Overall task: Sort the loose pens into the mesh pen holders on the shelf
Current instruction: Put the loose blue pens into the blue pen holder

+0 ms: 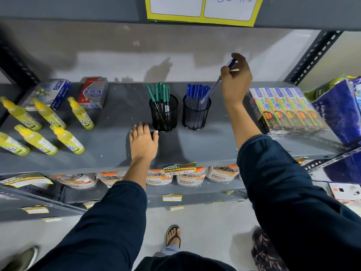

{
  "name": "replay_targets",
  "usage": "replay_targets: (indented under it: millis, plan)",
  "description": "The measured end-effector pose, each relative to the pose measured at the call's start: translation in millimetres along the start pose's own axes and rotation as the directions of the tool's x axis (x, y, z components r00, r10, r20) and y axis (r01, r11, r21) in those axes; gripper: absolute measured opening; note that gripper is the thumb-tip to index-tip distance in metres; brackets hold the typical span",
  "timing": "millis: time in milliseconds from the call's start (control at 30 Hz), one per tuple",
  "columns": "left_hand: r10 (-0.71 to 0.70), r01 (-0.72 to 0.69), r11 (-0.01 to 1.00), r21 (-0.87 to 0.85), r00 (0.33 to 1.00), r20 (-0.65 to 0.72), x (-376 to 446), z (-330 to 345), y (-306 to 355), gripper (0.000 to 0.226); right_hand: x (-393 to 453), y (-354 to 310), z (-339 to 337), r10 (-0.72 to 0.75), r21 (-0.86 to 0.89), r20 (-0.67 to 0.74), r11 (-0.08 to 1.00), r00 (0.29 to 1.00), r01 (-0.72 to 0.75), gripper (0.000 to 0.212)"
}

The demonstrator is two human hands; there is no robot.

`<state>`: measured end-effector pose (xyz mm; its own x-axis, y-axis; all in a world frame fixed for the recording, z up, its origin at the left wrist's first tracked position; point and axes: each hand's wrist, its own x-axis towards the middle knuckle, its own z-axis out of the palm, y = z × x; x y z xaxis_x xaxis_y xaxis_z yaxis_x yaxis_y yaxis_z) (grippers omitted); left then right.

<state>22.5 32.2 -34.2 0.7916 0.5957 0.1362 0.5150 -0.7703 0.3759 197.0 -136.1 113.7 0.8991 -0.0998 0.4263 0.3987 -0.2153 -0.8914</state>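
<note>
Two black mesh pen holders stand side by side on the grey shelf. The left holder contains several green pens. The right holder contains several blue pens. My right hand hangs above and to the right of the right holder, shut on a blue-capped pen whose tip points down into that holder's mouth. My left hand lies flat on the shelf with its fingers apart, just left of the green holder's base, thumb nearly touching it.
Several yellow glue bottles lie on the shelf's left part, with two small boxes behind them. A pack of coloured boxes sits at the right beside blue bags. Jars fill the shelf below. The upper shelf's edge carries a yellow label.
</note>
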Motion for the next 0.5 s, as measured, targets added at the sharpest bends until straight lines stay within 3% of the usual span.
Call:
replay_targets:
  millis: [100, 233, 500]
  plan:
    - [0.000, 0.000, 1.000, -0.005, 1.000, -0.002, -0.1, -0.9, 0.3, 0.045, -8.4, -2.8, 10.3, -0.105, -0.048, 0.164, 0.992, 0.981, 0.114, 0.039]
    - [0.004, -0.004, 1.000, -0.007, 1.000, -0.004, -0.5, -0.9, 0.2, 0.045, -24.8, 14.6, 20.3, -0.121, -0.296, 0.376, 0.924, 0.919, 0.243, 0.043]
    - [0.021, -0.021, 1.000, -0.014, 1.000, -0.010, -1.1, -0.8, -0.4, 0.045, -43.4, 40.9, 23.1, -0.039, -0.387, 0.532, 0.877, 0.846, 0.284, 0.046]
